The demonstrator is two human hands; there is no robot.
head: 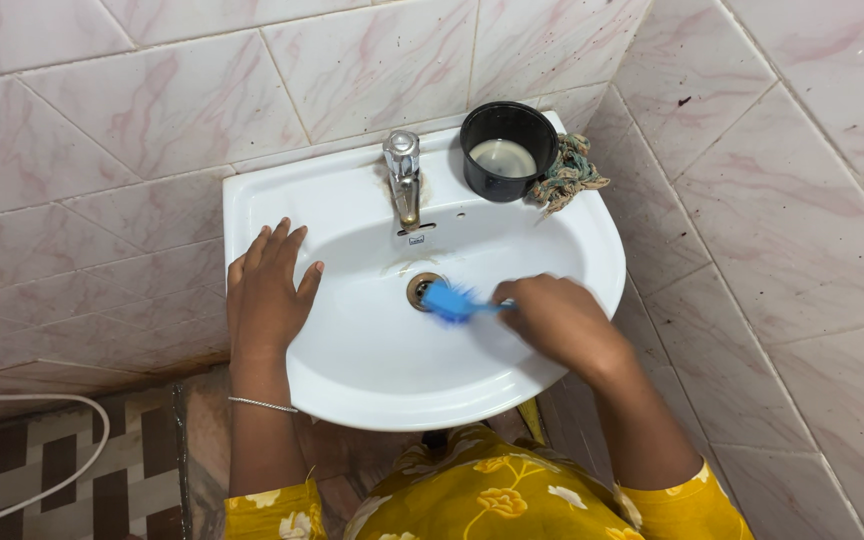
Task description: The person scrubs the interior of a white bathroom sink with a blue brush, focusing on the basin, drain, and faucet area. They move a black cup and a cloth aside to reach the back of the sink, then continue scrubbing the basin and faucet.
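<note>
Far left of the left hand, low on the floor: a white hose [62,440] curves over brown-and-cream patterned floor tiles [32,470].

Left hand [267,290]: open, fingers spread, palm flat on the left rim of the white wash basin [352,380]. It grips nothing. A thin silver bangle [262,404] sits on the wrist just below it.

Right of the left hand and slightly above: a chrome tap [403,175] stands on the basin's back ledge, spout pointing down into the bowl. Brownish staining shows around its base.

Between the two hands, down in the bowl: the drain [418,290], rust-coloured at the ring. The blue brush [452,301] lies with its head touching the drain's right edge; its thin handle runs rightward into the right hand.

Right hand [552,315]: closed around the brush handle, knuckles up, held over the right half of the bowl.

Above the right hand, on the back right corner of the basin: a black round cup [504,152] with pale liquid in it, upright. Just beside the cup, on its right and touching it, a tangled scrubber of greenish and tan fibre [567,172] hangs partly over the basin's edge.

Below both hands: yellow floral sleeves and garment [492,495].

Pinkish marbled wall tiles [802,200] surround the basin behind and to the right.
</note>
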